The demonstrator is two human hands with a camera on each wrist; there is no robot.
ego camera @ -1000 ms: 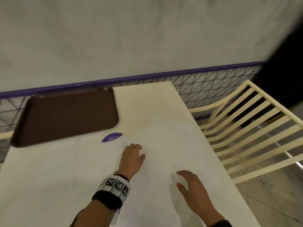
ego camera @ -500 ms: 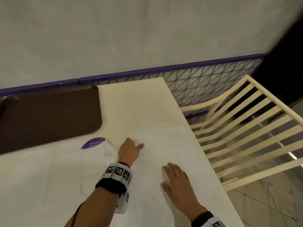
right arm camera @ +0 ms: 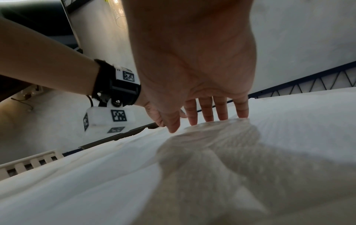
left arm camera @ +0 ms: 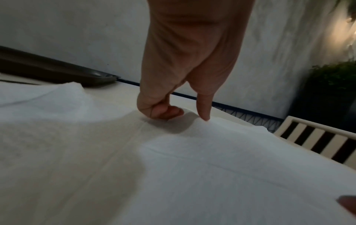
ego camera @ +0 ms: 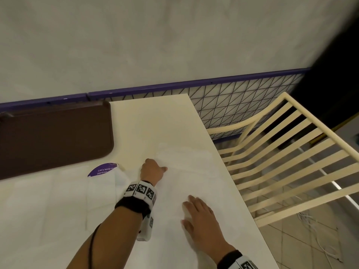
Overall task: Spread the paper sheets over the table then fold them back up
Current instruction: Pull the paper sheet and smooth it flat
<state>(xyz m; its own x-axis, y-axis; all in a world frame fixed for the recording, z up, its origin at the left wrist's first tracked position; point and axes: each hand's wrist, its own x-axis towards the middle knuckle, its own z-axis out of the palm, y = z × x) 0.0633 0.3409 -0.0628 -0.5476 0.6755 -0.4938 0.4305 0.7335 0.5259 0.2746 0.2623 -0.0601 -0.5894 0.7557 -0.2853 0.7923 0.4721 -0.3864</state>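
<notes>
White paper sheets (ego camera: 194,181) hide, seemingly, left hand's (ego camera: 151,172) curled fingertips (left arm camera: 169,111).

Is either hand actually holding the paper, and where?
Neither grips it. The left hand presses the paper sheet with curled fingers; the right hand rests flat on it.

Thin white paper sheets (ego camera: 58,210) lie spread flat over the cream table (ego camera: 151,121), covering most of its near part from the left edge to the right edge. Faint fold creases cross them in a grid. One sheet's corner (ego camera: 120,171) curls up slightly (just beside the purple sticker), and the far right sheet (ego camera: 186,158) shows soft wrinkles along its far edge.
</notes>
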